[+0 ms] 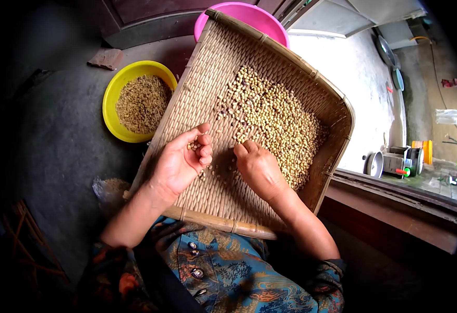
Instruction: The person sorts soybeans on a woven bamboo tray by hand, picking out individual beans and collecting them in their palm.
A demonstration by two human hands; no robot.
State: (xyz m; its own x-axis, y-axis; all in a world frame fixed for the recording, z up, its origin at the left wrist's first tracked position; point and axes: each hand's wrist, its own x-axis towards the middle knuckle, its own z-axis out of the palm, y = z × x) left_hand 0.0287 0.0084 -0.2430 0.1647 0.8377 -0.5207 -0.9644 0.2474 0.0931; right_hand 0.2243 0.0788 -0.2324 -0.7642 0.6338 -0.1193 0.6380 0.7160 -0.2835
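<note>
A woven bamboo winnowing basket [187,104] rests across my lap, with a heap of pale yellow beans [286,133] spread over its right half. Some darker bits lie among them, mostly along the heap's upper left edge. My left hand [179,161] hovers over the basket's left part, palm turned up and fingers curled around a few beans. At the near edge of the heap, my right hand [260,167] points down with thumb and fingers pinched together. Its fingertips touch the beans, and whatever is between them is hidden. A few loose beans lie between my hands.
To the left, a yellow basin [112,122] holds small brownish pieces. A pink basin [247,10] stands behind the basket. A brick [106,58] and a clear plastic bag [108,190] lie on the dark floor. On the right are a door sill [395,195] and a bright yard.
</note>
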